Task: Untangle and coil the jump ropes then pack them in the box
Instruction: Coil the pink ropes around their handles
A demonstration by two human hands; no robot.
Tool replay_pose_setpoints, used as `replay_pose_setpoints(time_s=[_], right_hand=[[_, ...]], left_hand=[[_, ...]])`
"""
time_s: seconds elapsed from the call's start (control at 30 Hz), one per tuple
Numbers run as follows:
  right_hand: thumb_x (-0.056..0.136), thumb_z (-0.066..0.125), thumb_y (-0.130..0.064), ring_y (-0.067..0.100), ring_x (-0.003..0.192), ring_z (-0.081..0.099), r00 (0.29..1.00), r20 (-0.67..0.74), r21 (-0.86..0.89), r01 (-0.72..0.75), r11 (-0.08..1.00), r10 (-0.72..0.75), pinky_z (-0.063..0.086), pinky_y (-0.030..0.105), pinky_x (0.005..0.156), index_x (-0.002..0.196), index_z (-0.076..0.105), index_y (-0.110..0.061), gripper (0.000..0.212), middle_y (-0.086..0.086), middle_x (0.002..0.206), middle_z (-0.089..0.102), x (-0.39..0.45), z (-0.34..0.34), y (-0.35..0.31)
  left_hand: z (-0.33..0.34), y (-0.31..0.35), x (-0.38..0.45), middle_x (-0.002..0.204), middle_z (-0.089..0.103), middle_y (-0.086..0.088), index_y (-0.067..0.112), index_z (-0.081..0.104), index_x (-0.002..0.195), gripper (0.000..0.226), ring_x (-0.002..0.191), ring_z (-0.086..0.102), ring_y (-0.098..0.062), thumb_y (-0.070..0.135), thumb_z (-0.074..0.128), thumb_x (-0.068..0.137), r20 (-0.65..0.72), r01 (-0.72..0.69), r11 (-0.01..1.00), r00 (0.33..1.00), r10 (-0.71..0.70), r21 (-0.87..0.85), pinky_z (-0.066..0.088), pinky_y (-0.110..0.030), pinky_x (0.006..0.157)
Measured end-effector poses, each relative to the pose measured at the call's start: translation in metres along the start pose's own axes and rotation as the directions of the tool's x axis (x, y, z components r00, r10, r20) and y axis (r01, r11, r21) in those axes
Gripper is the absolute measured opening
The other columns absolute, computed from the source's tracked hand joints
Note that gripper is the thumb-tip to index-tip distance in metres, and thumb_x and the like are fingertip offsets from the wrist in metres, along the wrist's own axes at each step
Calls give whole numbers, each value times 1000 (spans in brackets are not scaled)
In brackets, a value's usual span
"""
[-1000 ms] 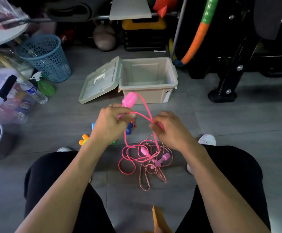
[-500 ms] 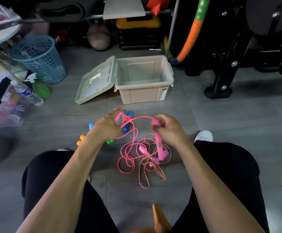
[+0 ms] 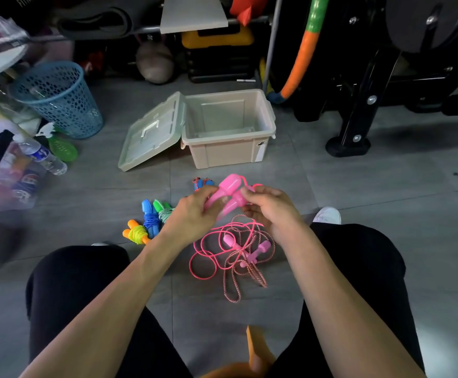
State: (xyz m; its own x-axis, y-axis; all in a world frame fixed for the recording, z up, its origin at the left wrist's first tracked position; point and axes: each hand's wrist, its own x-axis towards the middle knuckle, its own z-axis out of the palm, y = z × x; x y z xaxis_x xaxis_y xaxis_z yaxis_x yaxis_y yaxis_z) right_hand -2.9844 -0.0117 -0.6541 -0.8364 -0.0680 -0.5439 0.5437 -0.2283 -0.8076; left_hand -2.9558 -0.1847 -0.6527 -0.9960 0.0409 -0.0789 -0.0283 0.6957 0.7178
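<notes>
Two bright pink plastic rope handles (image 3: pixel 229 196) are held side by side, gripped by the left hand (image 3: pixel 195 211) and right hand (image 3: pixel 270 207), long axes pointing away. Their pink cord (image 3: pixel 214 257) trails below both hands; the open beige plastic box (image 3: pixel 226 152) lies straight beyond them.

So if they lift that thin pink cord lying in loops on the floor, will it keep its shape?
Probably not. The thin pink cord sags in loose loops, so it looks floppy. It crosses a striped twisted rope, so it may drag that along.
</notes>
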Motion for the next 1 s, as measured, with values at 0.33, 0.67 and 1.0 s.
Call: replay_pose_setpoints(time_s=[0.33,0.67,1.0], right_hand=[[86,65,-48,20,81,61,846,-186,-762,197,618,-499,48,31,75,89,65,-11,36,5,92,67,4,-6,12],[92,39,-62,24,78,61,912,128,-784,334,524,-391,42,31,65,86,59,-18,49,7,83,65,0,7,13],[87,46,-43,-10,62,56,913,23,-686,311,658,-407,37,8,44,82,59,-16,31,-4,76,63,-2,11,10]], left_hand=[[-1,-9,-6,85,62,-9,21,47,116,42,76,59,-37,16,55,75,62,-86,915,996,67,394,44,-35,62],[0,-7,-15,78,52,-3,21,39,130,57,74,59,-38,16,55,75,177,-236,891,968,180,388,47,-38,62],[2,-8,-16,80,63,-8,11,53,102,32,68,62,-35,27,59,76,-39,-163,788,972,231,593,39,-31,55]])
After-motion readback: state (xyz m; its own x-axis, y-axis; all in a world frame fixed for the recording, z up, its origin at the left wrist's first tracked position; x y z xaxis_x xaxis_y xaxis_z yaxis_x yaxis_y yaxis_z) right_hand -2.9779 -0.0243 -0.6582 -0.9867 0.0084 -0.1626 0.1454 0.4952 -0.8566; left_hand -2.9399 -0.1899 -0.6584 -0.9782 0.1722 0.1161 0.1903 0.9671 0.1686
